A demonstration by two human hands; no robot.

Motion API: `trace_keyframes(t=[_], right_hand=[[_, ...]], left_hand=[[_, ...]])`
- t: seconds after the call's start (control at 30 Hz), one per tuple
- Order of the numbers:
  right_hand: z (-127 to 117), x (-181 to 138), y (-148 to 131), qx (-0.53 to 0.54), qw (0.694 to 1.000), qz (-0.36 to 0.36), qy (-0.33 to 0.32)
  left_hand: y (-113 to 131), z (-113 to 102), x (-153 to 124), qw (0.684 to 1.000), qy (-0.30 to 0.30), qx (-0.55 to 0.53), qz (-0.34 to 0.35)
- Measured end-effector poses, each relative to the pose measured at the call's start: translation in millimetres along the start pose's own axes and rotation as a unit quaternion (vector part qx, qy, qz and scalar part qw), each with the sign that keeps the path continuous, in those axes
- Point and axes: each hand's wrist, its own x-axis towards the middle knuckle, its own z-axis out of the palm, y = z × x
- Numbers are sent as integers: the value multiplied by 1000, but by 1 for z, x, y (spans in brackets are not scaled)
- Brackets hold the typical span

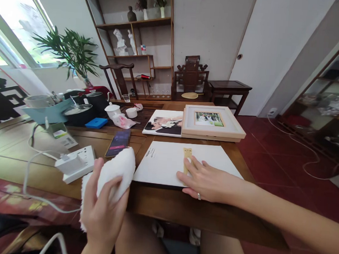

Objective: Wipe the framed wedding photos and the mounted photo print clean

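Note:
A white fluffy cloth is bunched in my left hand, which is raised over the table's front edge with its fingers wrapped round it. My right hand lies on a flat white panel, fingers spread and touching a narrow tan strip. Small dark marks show at the strip's far end; its near part is hidden under my fingers. Small black print is visible at the panel's upper left. Its near edge runs along the front of the wooden table.
Behind the panel lie a photo print and a light wood frame. A phone, a power strip with white cables, a blue box and tea ware stand to the left.

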Motion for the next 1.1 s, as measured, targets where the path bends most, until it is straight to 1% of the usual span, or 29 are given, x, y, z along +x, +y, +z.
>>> trace_keyframes(t=[0.03, 0.07, 0.17, 0.2, 0.23, 0.33, 0.4, 0.47, 0.57, 0.67, 0.7, 0.8, 0.87, 0.9, 0.93, 0.97, 1.0, 1.03, 1.07, 1.1], right_hand=[[-1, 0, 2, -3, 1000, -4, -2], [-2, -1, 3, -3, 1000, -6, -2], [-1, -1, 5, 9, 1000, -5, 8], [0, -2, 6, 15, 1000, -2, 14], [2, -2, 6, 18, 1000, 1, 18], [5, -1, 6, 17, 1000, -1, 22], [5, -1, 8, 19, 1000, -4, 20], [1, -2, 12, 35, 999, 1, 22], [-10, -8, 18, 96, 995, 19, 20], [-15, -14, 19, 138, 989, 50, 10], [-14, -16, 17, 127, 990, 58, 8], [-7, -21, 12, 49, 997, 65, 18], [-5, -25, 12, 24, 997, 61, 44], [-6, -28, 14, 28, 996, 60, 58], [-9, -32, 16, 42, 995, 62, 72], [-14, -36, 20, 64, 992, 68, 84], [-20, -40, 24, 95, 988, 80, 92], [-28, -45, 29, 134, 981, 98, 96], [-36, -49, 35, 181, 971, 121, 96], [-45, -53, 41, 231, 957, 149, 95]], left_hand=[[2, 2, 1, 1000, -8, -11, 17], [4, 3, 2, 998, -35, -23, 40], [3, 10, 7, 980, -164, -29, 114], [0, 13, 9, 973, -192, -19, 130], [-4, 16, 10, 968, -209, -5, 143], [-17, 25, 16, 956, -229, 25, 184], [-22, 30, 21, 949, -230, 30, 212], [-23, 35, 26, 950, -199, 16, 240], [-19, 39, 34, 952, -141, -11, 271], [-15, 41, 42, 948, -125, -17, 293], [-15, 41, 45, 945, -126, -17, 301], [-14, 39, 54, 941, -134, -12, 311], [-12, 36, 59, 945, -135, -29, 298], [-9, 35, 61, 951, -126, -49, 279], [-4, 34, 62, 961, -108, -75, 245], [1, 33, 63, 972, -79, -106, 196], [9, 32, 63, 980, -38, -142, 131], [17, 31, 62, 983, 7, -177, 56], [27, 31, 60, 976, 50, -213, -21], [36, 32, 56, 961, 77, -247, -93]])
